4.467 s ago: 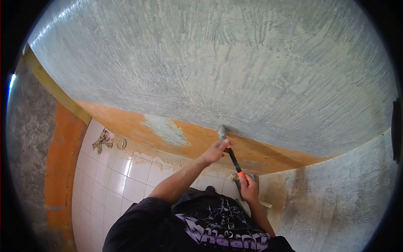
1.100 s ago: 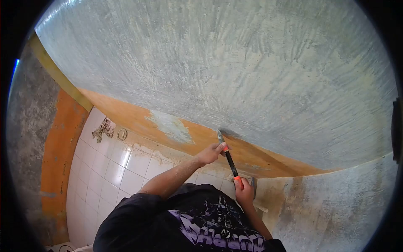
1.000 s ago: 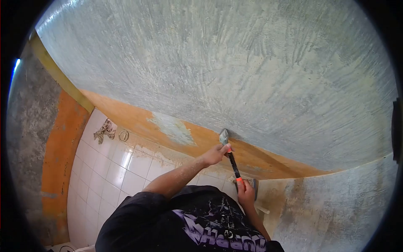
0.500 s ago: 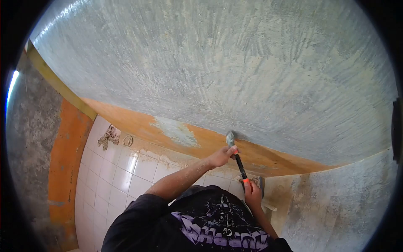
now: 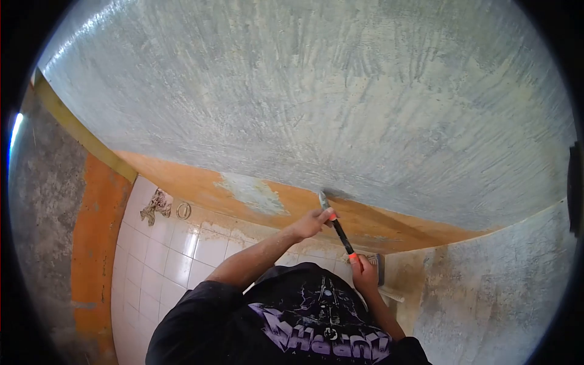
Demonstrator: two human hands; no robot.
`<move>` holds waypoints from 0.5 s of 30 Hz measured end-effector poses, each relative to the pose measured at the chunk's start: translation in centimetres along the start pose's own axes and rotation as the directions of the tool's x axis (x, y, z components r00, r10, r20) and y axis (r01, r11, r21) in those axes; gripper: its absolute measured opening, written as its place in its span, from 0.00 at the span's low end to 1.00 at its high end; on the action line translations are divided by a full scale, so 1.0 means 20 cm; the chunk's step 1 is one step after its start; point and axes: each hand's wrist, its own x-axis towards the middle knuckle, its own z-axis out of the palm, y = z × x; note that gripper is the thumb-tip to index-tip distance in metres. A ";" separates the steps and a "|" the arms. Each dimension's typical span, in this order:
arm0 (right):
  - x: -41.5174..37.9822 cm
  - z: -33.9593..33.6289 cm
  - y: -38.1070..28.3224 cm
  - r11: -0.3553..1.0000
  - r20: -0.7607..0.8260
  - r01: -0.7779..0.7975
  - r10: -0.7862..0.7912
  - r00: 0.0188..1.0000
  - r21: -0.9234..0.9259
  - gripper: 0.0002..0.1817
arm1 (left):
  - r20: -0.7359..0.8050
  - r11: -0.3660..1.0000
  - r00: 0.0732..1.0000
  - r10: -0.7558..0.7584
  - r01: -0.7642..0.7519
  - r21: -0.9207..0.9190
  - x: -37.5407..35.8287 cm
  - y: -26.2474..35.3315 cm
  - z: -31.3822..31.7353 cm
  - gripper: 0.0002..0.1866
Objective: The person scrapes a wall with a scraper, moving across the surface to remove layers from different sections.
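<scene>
I hold a scraper point(image 5: 342, 236) with a long black handle, orange bands and a narrow grey head. My left hand point(image 5: 311, 224) is closed round the handle just below the head. Farther down, my right hand point(image 5: 364, 273) grips the lower end by the orange band. The grey head point(image 5: 322, 198) is at the wall, where the grey-white coating point(image 5: 292, 121) meets the orange strip point(image 5: 298, 199); whether its edge touches cannot be made out. A bare pale patch point(image 5: 252, 193) interrupts the orange to the left of my left hand.
White tiles point(image 5: 155, 246) cover the floor below. A crumpled cloth point(image 5: 157, 205) and a ring-shaped item point(image 5: 184, 210) lie by the wall's foot at left. Beside my right hand are a grey-edged object point(image 5: 381, 267), partly hidden, and a white pipe end point(image 5: 392, 295). A second wall point(image 5: 486, 292) adjoins at right.
The scraper's head has shifted slightly left and turned, now showing a thinner profile. Both hands have moved a little with it and keep their grip on the handle.
</scene>
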 end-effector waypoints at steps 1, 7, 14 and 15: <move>0.00 0.00 -0.02 0.999 -0.018 -0.016 0.017 1.000 0.047 0.16 | -0.002 1.000 1.000 -0.001 0.001 -0.003 0.02 0.00 0.00 0.29; -0.02 0.00 -0.04 0.995 -0.021 -0.006 0.008 1.000 0.101 0.17 | -0.037 1.000 0.999 0.017 -0.018 -0.022 0.02 -0.02 0.01 0.29; 0.00 0.03 -0.10 0.994 -0.042 -0.005 0.010 0.999 0.108 0.18 | -0.049 1.000 0.999 0.001 -0.001 -0.013 0.01 -0.03 -0.07 0.29; -0.02 0.04 -0.10 0.993 -0.068 -0.003 0.011 0.998 0.114 0.18 | -0.018 1.000 1.000 -0.019 0.019 -0.023 0.01 -0.02 -0.06 0.29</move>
